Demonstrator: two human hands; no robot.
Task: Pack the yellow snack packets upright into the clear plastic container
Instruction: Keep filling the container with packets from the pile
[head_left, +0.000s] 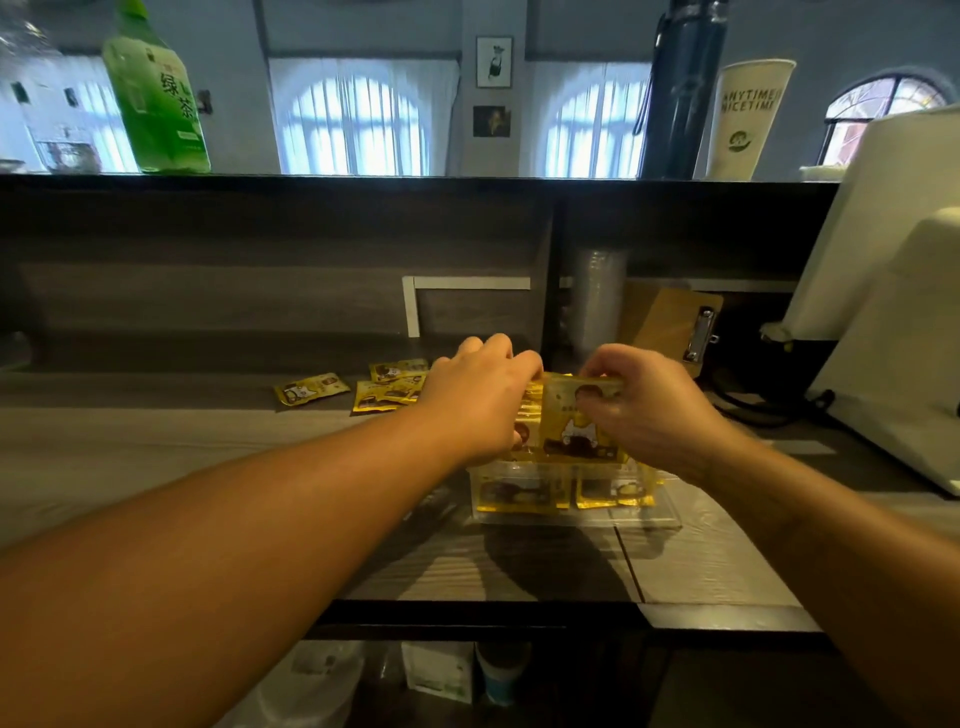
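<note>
A clear plastic container (644, 512) stands on the wooden counter, with yellow snack packets (519, 493) upright inside it. My right hand (654, 410) pinches the top of one yellow packet (579, 436) that stands above the container's rim. My left hand (480, 400) reaches over the container from the left, its fingers curled against the upright packets behind that one; what its fingertips hold is hidden. Several loose yellow packets (387, 389) lie flat on the counter to the left, with one more packet (310, 388) further left.
A white machine (893, 301) fills the right side, with a dark cable beside it. A clipboard (675, 327) and a stack of plastic cups (597, 301) stand behind the container. On the raised ledge are a green bottle (156, 93), a dark flask and a paper cup.
</note>
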